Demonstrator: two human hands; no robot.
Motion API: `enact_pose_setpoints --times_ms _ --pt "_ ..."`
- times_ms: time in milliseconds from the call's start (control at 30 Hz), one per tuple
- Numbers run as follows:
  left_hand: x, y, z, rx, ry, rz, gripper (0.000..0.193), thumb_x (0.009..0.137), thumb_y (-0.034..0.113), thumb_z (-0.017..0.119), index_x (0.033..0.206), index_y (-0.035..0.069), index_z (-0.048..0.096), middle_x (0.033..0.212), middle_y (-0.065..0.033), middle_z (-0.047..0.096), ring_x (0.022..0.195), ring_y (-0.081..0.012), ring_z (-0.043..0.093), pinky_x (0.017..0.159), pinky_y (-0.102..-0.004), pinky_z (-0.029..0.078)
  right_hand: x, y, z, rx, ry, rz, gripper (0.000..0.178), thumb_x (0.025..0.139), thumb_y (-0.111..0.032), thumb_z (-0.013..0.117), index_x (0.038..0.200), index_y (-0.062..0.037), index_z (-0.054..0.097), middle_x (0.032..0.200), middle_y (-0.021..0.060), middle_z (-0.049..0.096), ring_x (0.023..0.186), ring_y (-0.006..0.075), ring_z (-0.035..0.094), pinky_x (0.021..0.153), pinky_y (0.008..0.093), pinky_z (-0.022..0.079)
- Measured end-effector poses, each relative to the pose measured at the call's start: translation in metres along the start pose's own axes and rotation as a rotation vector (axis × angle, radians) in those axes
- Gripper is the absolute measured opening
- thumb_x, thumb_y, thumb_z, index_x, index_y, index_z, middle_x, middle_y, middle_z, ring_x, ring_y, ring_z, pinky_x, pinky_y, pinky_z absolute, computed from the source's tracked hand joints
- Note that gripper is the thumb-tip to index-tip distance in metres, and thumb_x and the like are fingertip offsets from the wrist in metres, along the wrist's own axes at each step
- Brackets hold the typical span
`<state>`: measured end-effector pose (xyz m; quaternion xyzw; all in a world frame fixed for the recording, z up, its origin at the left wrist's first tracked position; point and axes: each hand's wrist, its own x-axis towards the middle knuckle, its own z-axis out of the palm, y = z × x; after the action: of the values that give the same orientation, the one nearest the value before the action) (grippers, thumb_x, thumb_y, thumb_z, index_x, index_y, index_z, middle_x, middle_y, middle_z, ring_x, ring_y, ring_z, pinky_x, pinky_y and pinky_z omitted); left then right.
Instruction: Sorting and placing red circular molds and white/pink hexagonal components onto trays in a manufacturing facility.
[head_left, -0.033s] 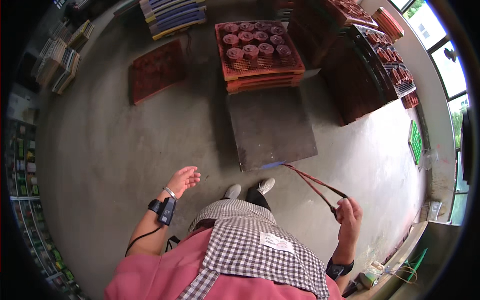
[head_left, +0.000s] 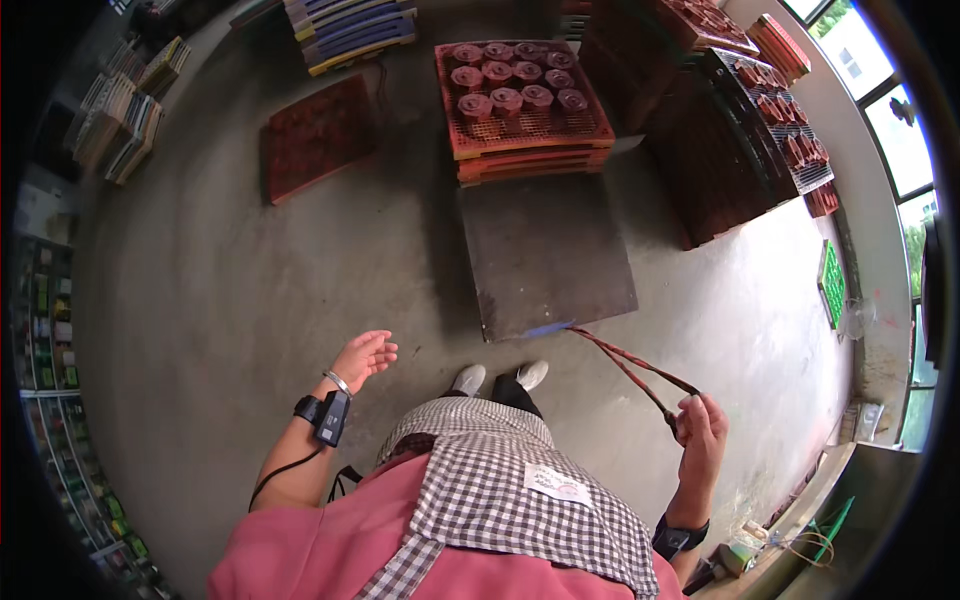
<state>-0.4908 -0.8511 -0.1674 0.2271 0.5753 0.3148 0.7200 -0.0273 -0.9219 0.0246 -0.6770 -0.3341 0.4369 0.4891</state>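
Observation:
My right hand (head_left: 702,430) is closed around the looped end of a reddish-brown rope (head_left: 640,362). The rope's two strands run taut to the near edge of a flat dark board (head_left: 550,260), beside a blue patch. At the board's far end stands a stack of red mesh trays (head_left: 530,135), the top one carrying several rounded reddish pieces (head_left: 507,99). My left hand (head_left: 368,355) hangs in the air to the left, fingers loosely bent and apart, with nothing in it. Whether the board has wheels is hidden.
A dark red tray (head_left: 320,137) lies on the floor at the far left. Blue and yellow trays (head_left: 355,35) are stacked behind it. To the right stands a tall stack of trays (head_left: 730,150); a green tray (head_left: 831,284) leans by the wall. Shelves (head_left: 50,350) line the left side.
The trays and board appear very slightly farther right in the picture, and my feet have shifted a little. Both hands keep nearly the same pose, the right still on the rope.

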Motion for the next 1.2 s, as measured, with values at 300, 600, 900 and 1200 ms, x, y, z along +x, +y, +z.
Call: enact_pose_setpoints --times_ms 300,600,900,1200 --pt "-0.088 -0.137 -0.119 -0.069 0.189 -0.007 0.032 0.090 0.027 0.049 0.114 0.006 0.047 0.098 -0.0078 0.059 0.087 -0.0169 0.058 0.073 -0.0294 0.046 -0.127 0.081 0.003 0.039 0.053 -0.078 0.022 0.090 -0.019 0.048 0.076 -0.0020 0.055 0.052 -0.0062 0.035 0.045 0.0021 0.030 0.042 0.0186 0.020" --pt "-0.235 -0.352 -0.148 -0.105 0.146 0.070 0.034 0.090 0.028 0.050 0.115 0.006 0.048 0.098 -0.0064 0.059 0.086 -0.0140 0.057 0.074 -0.0261 0.045 -0.345 0.215 -0.042 0.041 -0.043 -0.107 0.021 0.090 -0.017 0.047 0.078 -0.0010 0.055 0.053 -0.0055 0.037 0.045 0.0021 0.030 0.043 0.0179 0.022" --pt "-0.318 -0.439 -0.052 0.359 -0.393 0.227 0.039 0.086 0.019 0.056 0.122 0.008 0.046 0.108 -0.0076 0.057 0.090 -0.0109 0.056 0.081 -0.0262 0.045 -0.547 0.252 -0.046 -0.038 -0.191 -0.129 0.020 0.089 -0.012 0.047 0.078 0.0015 0.057 0.053 -0.0055 0.039 0.045 0.0016 0.030 0.043 0.0188 0.022" --pt "-0.507 -0.651 0.013 0.814 -0.683 0.789 0.067 0.077 0.029 0.064 0.134 0.015 0.031 0.135 -0.0101 0.031 0.122 -0.0272 0.034 0.093 -0.0389 0.039 -0.773 0.370 -0.086 -0.101 -0.315 -0.081 0.020 0.088 -0.012 0.048 0.080 0.0022 0.059 0.055 -0.0043 0.042 0.050 0.0034 0.037 0.046 0.0194 0.028"
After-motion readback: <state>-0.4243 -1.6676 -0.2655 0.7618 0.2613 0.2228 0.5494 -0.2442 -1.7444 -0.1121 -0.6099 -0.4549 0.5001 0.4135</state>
